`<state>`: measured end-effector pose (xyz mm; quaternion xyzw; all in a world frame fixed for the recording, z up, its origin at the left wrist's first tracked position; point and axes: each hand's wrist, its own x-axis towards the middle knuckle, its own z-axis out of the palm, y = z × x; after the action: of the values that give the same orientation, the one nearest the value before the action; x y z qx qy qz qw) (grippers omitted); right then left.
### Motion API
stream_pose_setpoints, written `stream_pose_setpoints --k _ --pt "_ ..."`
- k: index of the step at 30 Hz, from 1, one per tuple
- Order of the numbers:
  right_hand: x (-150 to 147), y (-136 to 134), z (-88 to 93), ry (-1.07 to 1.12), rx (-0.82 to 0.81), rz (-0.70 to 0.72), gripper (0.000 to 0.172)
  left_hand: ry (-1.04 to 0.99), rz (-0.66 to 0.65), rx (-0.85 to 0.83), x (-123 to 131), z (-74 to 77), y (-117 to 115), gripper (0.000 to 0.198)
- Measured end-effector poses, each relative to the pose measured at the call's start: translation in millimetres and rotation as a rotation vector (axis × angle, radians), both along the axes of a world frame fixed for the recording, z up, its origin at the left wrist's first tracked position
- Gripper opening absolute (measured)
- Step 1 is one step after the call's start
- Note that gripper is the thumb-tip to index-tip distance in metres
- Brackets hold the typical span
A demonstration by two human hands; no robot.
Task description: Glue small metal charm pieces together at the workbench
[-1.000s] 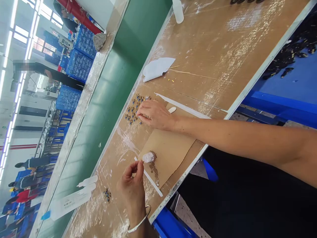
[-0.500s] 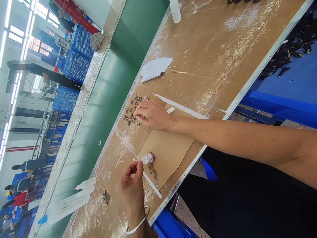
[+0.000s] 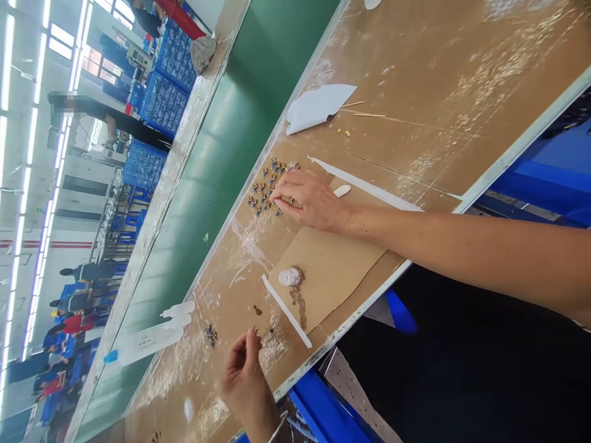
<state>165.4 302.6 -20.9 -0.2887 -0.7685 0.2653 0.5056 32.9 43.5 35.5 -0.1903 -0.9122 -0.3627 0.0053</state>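
Observation:
My right hand [image 3: 309, 197] is over several small gold-and-blue pieces [image 3: 263, 191] set out in loose rows on the brown table. Its fingertips come together among them, and whatever they grip is hidden. A gold piece [image 3: 290, 200] shows in the gap by its thumb. Lower in the picture my left hand [image 3: 244, 369], with a bangle at the wrist, pinches thumb and finger beside small brown bits [image 3: 257, 310]. Something tiny at its fingertips is too small to name. Between the hands, a small white pot [image 3: 290, 277] with whitish contents stands on a cardboard sheet [image 3: 332, 258], a wet smear beside it.
White strips [image 3: 286, 311] edge the cardboard, and a white oval piece [image 3: 342, 191] lies near my right wrist. Farther off are a crumpled white paper [image 3: 318, 107], thin sticks [image 3: 369, 114], white bottles [image 3: 148, 341] and a green belt [image 3: 207, 166]. People sit or stand beyond.
My left hand has moved away from the white pot to the small brown bits on the table. My right hand remains among the gold-and-blue pieces. The camera view has shifted.

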Motion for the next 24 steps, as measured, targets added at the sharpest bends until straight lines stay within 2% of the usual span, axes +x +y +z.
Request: stream_pose_setpoints --k 4,7,14,24 --pt "0.5 -3.9 1.0 -0.010 -0.007 0.053 0.020 -0.076 0.041 0.043 -5.0 -25.1 -19.4 0.029" --pt "1.5 -6.3 2.0 -0.014 -0.004 0.084 0.022 -0.091 0.039 0.059 -2.5 -33.8 -24.7 0.029" --pt "1.4 -9.1 2.5 -0.007 -0.041 0.152 0.024 -0.036 -0.005 -0.126 8.1 -29.1 -19.4 0.035" --pt "2.0 -8.8 2.5 -0.041 -0.063 0.160 0.026 0.014 -0.010 -0.185 7.8 -28.8 -16.6 0.038"
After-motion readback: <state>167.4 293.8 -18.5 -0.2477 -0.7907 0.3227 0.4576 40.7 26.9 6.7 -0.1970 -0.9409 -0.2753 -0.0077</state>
